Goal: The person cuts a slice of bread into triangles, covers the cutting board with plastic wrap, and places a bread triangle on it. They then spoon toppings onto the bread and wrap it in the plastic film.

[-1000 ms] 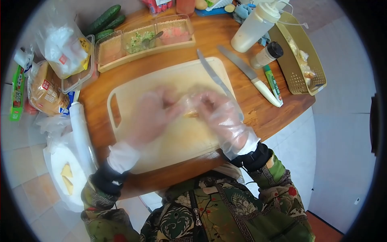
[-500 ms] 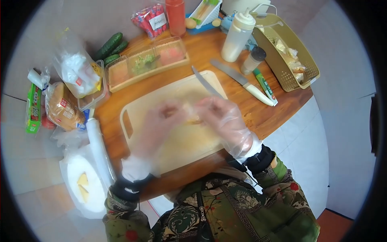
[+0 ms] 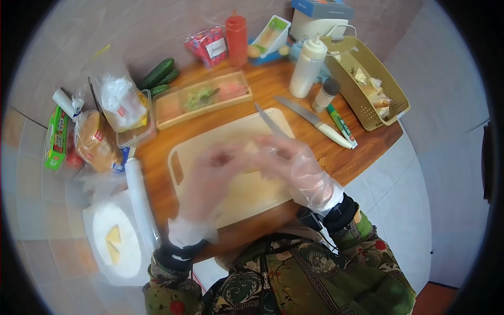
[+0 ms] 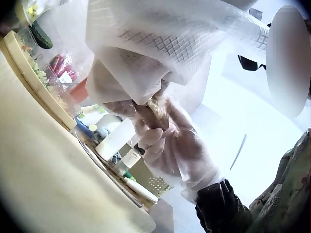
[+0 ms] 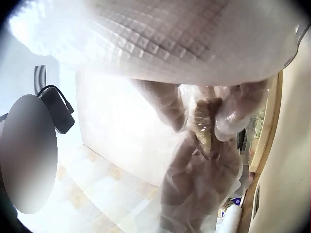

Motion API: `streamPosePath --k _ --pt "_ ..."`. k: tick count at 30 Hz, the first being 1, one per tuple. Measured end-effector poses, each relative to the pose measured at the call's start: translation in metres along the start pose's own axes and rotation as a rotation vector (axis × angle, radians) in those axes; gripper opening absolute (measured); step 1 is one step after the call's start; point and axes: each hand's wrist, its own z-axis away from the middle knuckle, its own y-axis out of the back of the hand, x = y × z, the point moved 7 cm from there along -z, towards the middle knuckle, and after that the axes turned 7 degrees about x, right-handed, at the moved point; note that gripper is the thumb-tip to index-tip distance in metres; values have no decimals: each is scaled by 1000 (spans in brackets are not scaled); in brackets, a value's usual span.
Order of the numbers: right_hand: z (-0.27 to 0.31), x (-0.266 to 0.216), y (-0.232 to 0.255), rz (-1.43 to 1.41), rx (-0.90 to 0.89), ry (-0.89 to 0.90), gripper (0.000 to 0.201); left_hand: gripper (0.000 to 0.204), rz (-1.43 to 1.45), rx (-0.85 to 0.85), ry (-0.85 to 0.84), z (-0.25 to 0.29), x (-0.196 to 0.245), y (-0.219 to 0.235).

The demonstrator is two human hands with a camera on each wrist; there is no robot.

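Observation:
Both hands wear clear plastic gloves and meet above the cream cutting board (image 3: 247, 202). Between their fingertips is a small film-wrapped piece of food (image 5: 203, 127), brown like bread crust with a pale yellow part. My left hand (image 3: 212, 170), blurred in the head view, pinches one side of it. The right hand (image 3: 296, 163) pinches the other side, fingers bent, as the left wrist view shows. In the head view the fingers mostly hide the piece. A knife blade (image 3: 269, 121) lies on the board's far right part, its lower end behind the right hand.
A white-handled knife (image 3: 333, 135), a spice jar (image 3: 325, 95) and a white squeeze bottle (image 3: 308, 69) are at the right, beside a basket (image 3: 373, 118) of wrapped pieces. Behind the board stands a three-part tray (image 3: 207, 111). A plastic-film roll (image 3: 142, 202) and bagged bread (image 3: 97, 142) are at left.
The head view has tilted up, so more of the table's back shows and things sit lower in it. Both hands stay together over the board, still holding the wrapped piece.

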Motion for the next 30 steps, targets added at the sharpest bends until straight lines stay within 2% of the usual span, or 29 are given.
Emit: streamPosePath --k 1,4,11,13,14,16,17,19,20,22,23,25,26,28,30 --pt "0 3 -1 -58 5 -83 54 34 -5 -2 1 1 2 0" --pt "3 0 -2 -71 30 -110 50 33 60 -65 -14 4 8 -3" --pt "5 -1 -3 -46 42 -76 45 35 96 -144 83 6 14 3" --pt "6 -2 -4 -111 43 -85 44 38 9 -188 -43 1 2 16" --pt "7 -1 -4 -109 38 -83 44 38 11 -183 -47 3 -1 22" --pt "10 -4 -3 -91 25 36 43 39 686 -384 -12 13 14 15" --pt "12 -4 -3 -90 22 40 43 39 686 -383 -17 13 19 14" --pt "14 -8 0 -112 66 92 43 38 449 -135 96 11 33 15" --pt "13 -8 1 -110 64 96 43 38 449 -135 91 12 40 13" --pt "11 -2 2 -116 66 63 43 24 146 -83 114 14 40 15" --pt "11 -4 0 -116 62 63 43 24 147 -80 114 15 39 13" --pt "12 -3 -2 -164 87 -20 43 19 -21 -45 15 18 40 14" --pt "12 -3 -2 -165 86 -21 43 19 -21 -45 16 17 39 15" --pt "11 0 -1 -163 84 -44 43 15 -132 -57 -99 13 43 18" --pt "11 0 -3 -154 69 -35 43 14 -48 -76 -92 12 42 17"
